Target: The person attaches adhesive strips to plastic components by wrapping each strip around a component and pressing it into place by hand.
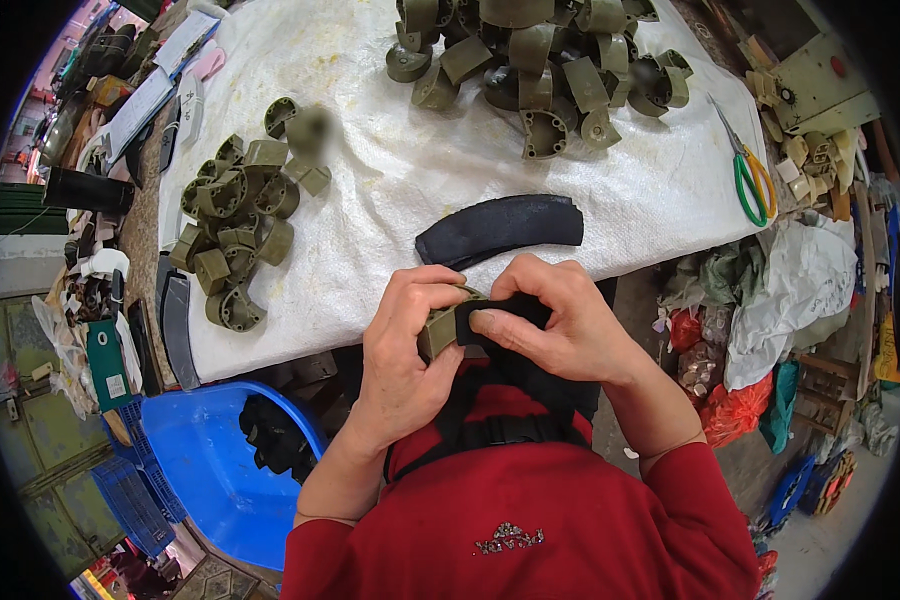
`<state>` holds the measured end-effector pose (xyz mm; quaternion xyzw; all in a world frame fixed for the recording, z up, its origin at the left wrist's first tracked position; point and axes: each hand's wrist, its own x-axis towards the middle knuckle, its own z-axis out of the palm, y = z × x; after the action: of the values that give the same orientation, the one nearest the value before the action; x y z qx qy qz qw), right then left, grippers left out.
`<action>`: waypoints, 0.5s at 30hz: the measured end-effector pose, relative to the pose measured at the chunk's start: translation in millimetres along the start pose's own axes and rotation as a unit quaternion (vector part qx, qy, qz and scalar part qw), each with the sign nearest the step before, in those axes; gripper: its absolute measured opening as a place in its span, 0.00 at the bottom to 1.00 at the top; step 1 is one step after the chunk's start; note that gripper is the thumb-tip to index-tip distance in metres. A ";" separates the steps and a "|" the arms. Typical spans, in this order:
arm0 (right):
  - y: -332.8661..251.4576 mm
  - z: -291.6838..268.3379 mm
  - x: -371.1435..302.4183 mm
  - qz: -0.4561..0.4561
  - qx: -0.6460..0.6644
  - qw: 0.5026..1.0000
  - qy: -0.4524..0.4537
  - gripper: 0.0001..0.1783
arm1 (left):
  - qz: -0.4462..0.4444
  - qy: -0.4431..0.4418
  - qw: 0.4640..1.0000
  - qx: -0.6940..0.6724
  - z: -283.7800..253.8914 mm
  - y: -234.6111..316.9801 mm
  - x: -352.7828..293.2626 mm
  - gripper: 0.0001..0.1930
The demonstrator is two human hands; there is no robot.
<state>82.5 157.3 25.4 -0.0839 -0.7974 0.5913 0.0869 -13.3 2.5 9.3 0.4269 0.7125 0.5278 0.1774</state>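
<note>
At the near edge of the surface (355,225), left hand (402,352), fingers curled around dull olive-green plastic piece (437,334), right hand (573,328), fingers pinching matte black strip (526,308) against it.

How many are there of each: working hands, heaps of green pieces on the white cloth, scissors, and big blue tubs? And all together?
Hands (left hand, right hand): 2
Green heaps (left heap, far heap): 2
Scissors: 1
Blue tub: 1
Total: 6

looks like a small workshop, judging by heaped olive moulded parts (585,85) on a white-covered table (350,215), scissors (741,152) and stuffed bags (740,408).
</note>
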 end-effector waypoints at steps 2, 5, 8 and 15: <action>0.4 0.0 0.2 -0.019 -0.010 1.000 0.010 0.10 | 0.006 0.003 1.000 0.007 0.7 -0.2 -0.1 0.18; 1.7 -0.1 -0.3 -0.010 -0.007 1.000 0.011 0.10 | 0.010 0.001 1.000 0.012 1.1 -0.1 0.1 0.18; 0.8 -1.6 -0.7 -0.003 -0.009 1.000 0.011 0.11 | 0.054 0.013 0.998 0.025 0.9 12.1 4.6 0.18; 7.2 -1.8 0.5 -0.061 -0.098 0.990 0.080 0.13 | 0.027 0.077 0.997 0.006 5.5 0.7 -1.3 0.14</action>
<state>82.7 161.2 19.0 -0.0909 -0.8453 0.4955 0.1779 -8.5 4.8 7.5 0.4049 0.7153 0.5597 0.1053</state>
